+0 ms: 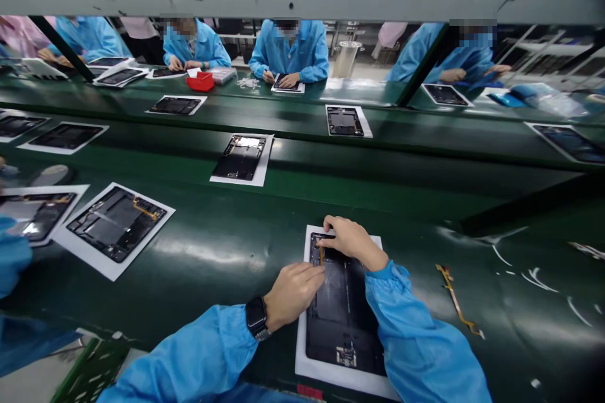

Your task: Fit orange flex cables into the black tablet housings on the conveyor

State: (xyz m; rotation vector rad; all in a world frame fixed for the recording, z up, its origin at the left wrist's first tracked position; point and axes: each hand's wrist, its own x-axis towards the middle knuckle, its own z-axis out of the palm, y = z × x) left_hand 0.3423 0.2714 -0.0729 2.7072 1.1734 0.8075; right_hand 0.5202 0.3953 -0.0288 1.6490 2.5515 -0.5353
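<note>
An opened black tablet housing (340, 308) lies on a white sheet (302, 359) in front of me. A thin orange flex cable (321, 255) runs along its upper left part. My left hand (293, 289) reaches in from the left, fingers pressed together at the cable's lower end; the fingertips' exact hold is partly hidden. Over the top of the housing is my right hand (353, 242), thumb touching near the cable's upper end and forefinger apart from it by the top edge. A loose orange flex cable (456, 302) lies on the bench to the right.
Another open tablet housing (116, 223) rests on paper at left, near a neighbour's sleeve (12, 255). More housings lie ahead, one (240, 157) on the lower strip. Thin white strips (539, 280) are scattered at right. A dark post (529, 204) slants in. Co-workers sit opposite.
</note>
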